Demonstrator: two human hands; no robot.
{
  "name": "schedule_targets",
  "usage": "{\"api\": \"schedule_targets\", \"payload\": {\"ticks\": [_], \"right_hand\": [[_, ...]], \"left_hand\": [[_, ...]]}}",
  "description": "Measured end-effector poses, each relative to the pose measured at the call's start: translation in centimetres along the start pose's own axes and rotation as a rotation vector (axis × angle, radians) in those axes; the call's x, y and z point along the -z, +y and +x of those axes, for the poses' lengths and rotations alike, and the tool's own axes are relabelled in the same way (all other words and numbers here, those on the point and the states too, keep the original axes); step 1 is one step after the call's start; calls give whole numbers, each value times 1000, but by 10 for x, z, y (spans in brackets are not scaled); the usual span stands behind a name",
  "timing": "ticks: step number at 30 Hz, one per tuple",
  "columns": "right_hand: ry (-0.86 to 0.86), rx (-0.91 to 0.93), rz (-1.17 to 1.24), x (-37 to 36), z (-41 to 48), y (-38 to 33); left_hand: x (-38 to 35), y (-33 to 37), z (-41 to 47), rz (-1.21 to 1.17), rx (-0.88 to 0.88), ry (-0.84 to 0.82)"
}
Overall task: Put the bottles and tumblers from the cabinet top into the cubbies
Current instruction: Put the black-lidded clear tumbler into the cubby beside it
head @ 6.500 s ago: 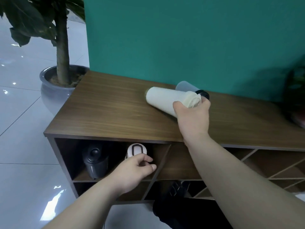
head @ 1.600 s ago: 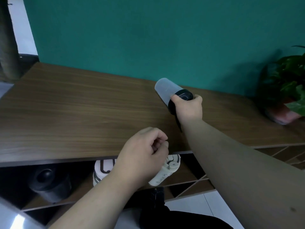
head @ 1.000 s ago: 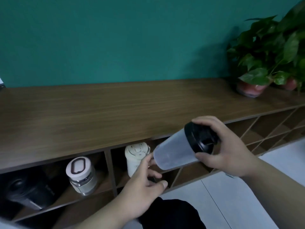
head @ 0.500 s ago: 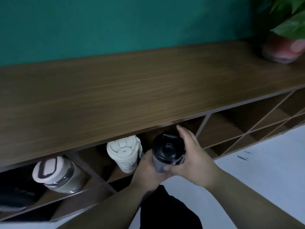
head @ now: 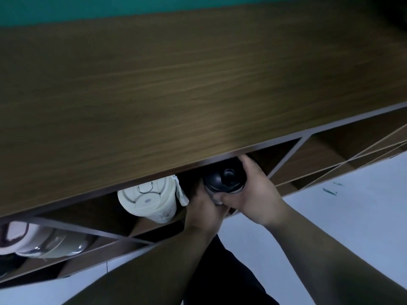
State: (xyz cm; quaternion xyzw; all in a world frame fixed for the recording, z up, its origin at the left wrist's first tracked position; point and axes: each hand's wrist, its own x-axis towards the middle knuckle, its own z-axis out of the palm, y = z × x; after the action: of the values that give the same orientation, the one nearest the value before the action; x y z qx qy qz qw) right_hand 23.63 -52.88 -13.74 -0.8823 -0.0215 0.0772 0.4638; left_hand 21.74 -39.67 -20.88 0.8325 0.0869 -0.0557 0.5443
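Grip: both hands are closed around the black-lidded shaker bottle (head: pixel 224 178) at the mouth of a cubby just under the front edge of the cabinet top (head: pixel 176 84).
Right hand (head: pixel 253 194): wraps the lid end from the right, fingers curling over the top of the lid, thumb below it.
Left hand (head: pixel 206 208): cups the bottle from below and from the left, touching the right hand beneath the lid.
Shaker bottle: lies lid toward the viewer; only the black lid with its round cap shows, and the body is hidden inside the cubby and behind the hands.
Cubby at the grip: holds the shaker bottle; a slanted divider (head: pixel 284 160) bounds it on the right.
Just left of the grip: a cream tumbler (head: pixel 149 200) lies on its side, lid outward, its lid tab close to the left hand; whether it shares the same compartment cannot be told.
Far left of the grip: a white-lidded glass bottle (head: pixel 37 241) lies in another cubby, blurred.
Right of the grip: open cubbies (head: pixel 330 150), nothing seen inside.
Above the grip: bare wood-grain cabinet top against a teal wall (head: pixel 66 7).
Below the grip: pale floor (head: pixel 352 212).
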Motion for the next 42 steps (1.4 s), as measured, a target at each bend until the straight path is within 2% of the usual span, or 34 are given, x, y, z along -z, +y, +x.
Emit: {"api": "schedule_targets", "payload": {"ticks": [4,9,14,20,27,42], "right_hand": [[-35,28,62,5,6,6],[-66,76,100,12,6,8],[-41,101,152,11,5,10],[-2,92,149,6,9,21],[59,60,196,-3,5,33],[-13,30,264,-4,2,31]], "left_hand": [[-6,-4,2,148,39,78],[-10,-3,2,210,58,80],[-9,3,-1,151,109,21],[-13,-2,2,196,65,90],[-9,-1,2,189,51,43],[-8,-6,4,179,44,63]]}}
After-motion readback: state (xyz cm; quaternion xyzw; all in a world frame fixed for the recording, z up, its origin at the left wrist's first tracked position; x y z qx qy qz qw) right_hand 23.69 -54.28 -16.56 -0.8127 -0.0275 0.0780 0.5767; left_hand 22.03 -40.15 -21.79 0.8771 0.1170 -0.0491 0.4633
